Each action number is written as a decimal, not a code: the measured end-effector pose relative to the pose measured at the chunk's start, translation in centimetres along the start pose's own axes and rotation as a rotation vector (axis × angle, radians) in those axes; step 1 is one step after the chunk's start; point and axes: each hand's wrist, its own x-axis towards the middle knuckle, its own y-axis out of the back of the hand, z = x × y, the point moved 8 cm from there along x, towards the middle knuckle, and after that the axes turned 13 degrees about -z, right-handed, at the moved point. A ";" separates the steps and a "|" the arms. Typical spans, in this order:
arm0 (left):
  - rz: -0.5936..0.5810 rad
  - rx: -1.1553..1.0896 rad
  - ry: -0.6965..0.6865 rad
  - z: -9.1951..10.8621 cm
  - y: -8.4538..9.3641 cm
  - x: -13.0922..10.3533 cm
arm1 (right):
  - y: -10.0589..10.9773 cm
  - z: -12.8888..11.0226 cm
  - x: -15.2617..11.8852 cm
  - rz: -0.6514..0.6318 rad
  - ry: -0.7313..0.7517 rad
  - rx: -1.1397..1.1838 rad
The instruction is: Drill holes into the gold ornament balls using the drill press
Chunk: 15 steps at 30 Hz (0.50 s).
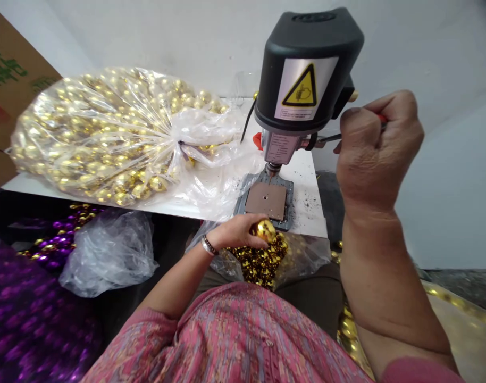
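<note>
Between the thumb and fingers of my left hand [240, 232] is a shiny gold ball [266, 230], just in front of the drill press base. My right hand [376, 151] is closed round a lever handle with a red end [382, 119] at the side of the drill press [310, 69]. The chuck [272, 168] points down over a brown square plate [266, 201] with a small hole in its middle. Below the ball, more small gold balls [262, 260] lie in a clear plastic bag at my lap.
A big clear bag of gold balls [103, 138] lies tied on the white table [307, 186], left of the drill press. Dark shavings are scattered by the base. Purple balls [31, 319], crumpled plastic [111, 252] and a cardboard box [15, 80] are at left.
</note>
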 end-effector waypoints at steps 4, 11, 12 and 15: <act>-0.012 0.052 -0.010 -0.6 -1.6 -0.9 | -0.1 0.7 -0.7 0.011 -0.008 -0.044; 0.717 -0.123 0.224 -8.5 8.8 -11.6 | 0.6 1.2 -1.5 0.090 -0.048 -0.095; 0.957 -0.098 0.340 -10.1 11.5 -15.2 | 0.7 1.1 -1.5 0.090 -0.046 -0.106; 1.399 0.033 0.618 -12.7 19.3 -23.5 | 1.3 1.3 -1.7 0.111 -0.060 -0.148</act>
